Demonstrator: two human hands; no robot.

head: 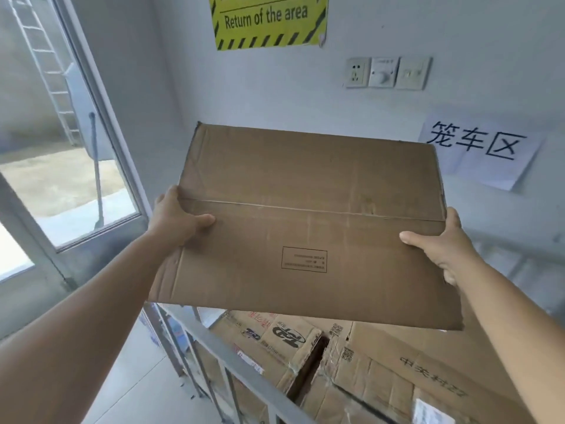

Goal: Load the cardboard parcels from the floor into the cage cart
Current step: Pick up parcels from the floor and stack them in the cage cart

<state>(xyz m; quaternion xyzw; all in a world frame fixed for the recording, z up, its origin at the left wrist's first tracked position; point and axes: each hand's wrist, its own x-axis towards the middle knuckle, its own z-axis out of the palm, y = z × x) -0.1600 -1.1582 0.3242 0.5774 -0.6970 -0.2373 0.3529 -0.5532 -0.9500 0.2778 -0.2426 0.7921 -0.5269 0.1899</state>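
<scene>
Cardboard parcel (308, 221), head view: flat brown box held up in the air by both hands, above the cage cart (241, 367), in front of the white wall. Broad face toward the camera, long axis roughly left-right, tilted so the right end sits a bit lower; centre seam runs along that axis, printed label box reads upside down. Left hand (179, 214) grips the left edge, thumb pressed flat on the top face; its fingers are behind the box, can't tell their spread. Right hand (440, 244) grips the right edge the same way, thumb on the face, other fingers wrapped out of sight. Parcel's underside and thickness are hidden. Cart: only the near grey rail and a few uprights show, rest cut off by the frame bottom or hidden by the parcel. Inside it, stacked cartons (360, 362) with printed logos and QR codes, partly covered by the held box. Wall: yellow hazard-striped sign (269, 19) cropped at top, "Return of the area" legible; socket and switch plates (386, 72); paper sign (480, 154) with Chinese characters. Glass door (61, 133) at left.
</scene>
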